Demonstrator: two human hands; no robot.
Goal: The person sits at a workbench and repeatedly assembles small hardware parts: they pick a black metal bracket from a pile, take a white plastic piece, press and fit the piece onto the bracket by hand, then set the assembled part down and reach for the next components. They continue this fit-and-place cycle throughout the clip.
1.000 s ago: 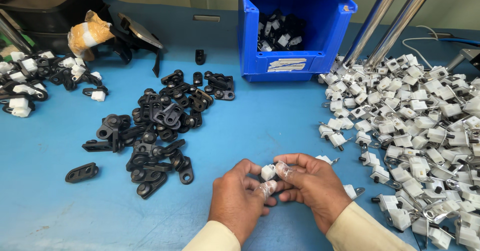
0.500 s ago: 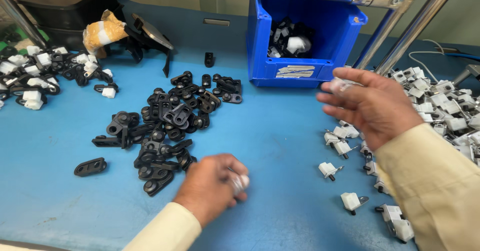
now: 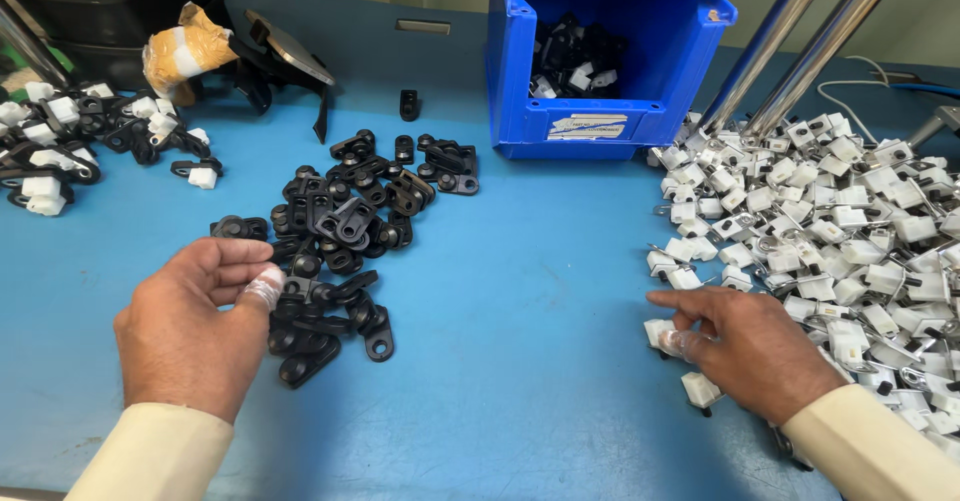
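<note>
Left hand (image 3: 195,326), fingers loosely curled and empty, touches the black clips (image 3: 340,231) heaped mid-tabletop (image 3: 540,291). Right hand (image 3: 755,346) pinches a white clip (image 3: 662,333) at the white pile's (image 3: 850,231) edge; a blue bin (image 3: 600,61) stands behind.

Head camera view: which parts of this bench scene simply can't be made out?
- Left hand: palm faces away, so any held part is hidden.
- Right hand: covers the white parts beneath it.
- Blue bin: contents dark, front wall hides most.
- White pile: cut off by the right edge.
</note>
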